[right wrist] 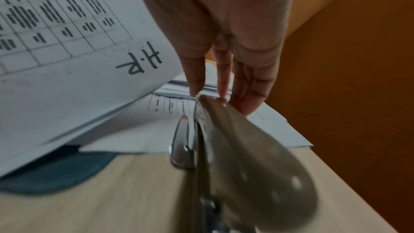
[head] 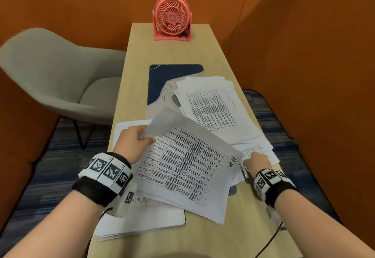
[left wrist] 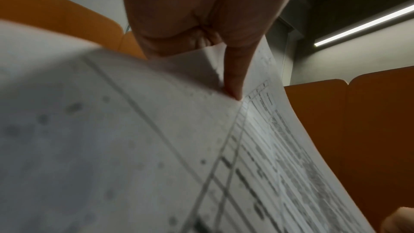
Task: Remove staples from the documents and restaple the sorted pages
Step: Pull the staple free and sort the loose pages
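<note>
My left hand (head: pixel 135 138) grips the upper left corner of a stapled document (head: pixel 182 166) printed with a table and marked "H.R". Its top page curls up and back. In the left wrist view one finger (left wrist: pixel 235 81) pokes between the lifted page and the sheets (left wrist: pixel 134 148) below. The same document (right wrist: pixel 67 77) fills the left of the right wrist view. My right hand (head: pixel 258 160) is at the document's right corner, thumb and fingertips (right wrist: pixel 224 86) pinching the far tip of a metal stapler (right wrist: pixel 246 148). The stapler (head: pixel 246 171) runs back under my wrist.
A loose pile of printed papers (head: pixel 213 107) lies behind on a blue mat (head: pixel 162 79). Another paper stack (head: pixel 142 223) sits under my left wrist. A pink fan (head: pixel 172 17) stands at the narrow wooden table's (head: pixel 233 227) far end. A grey chair (head: pixel 56 71) is at the left.
</note>
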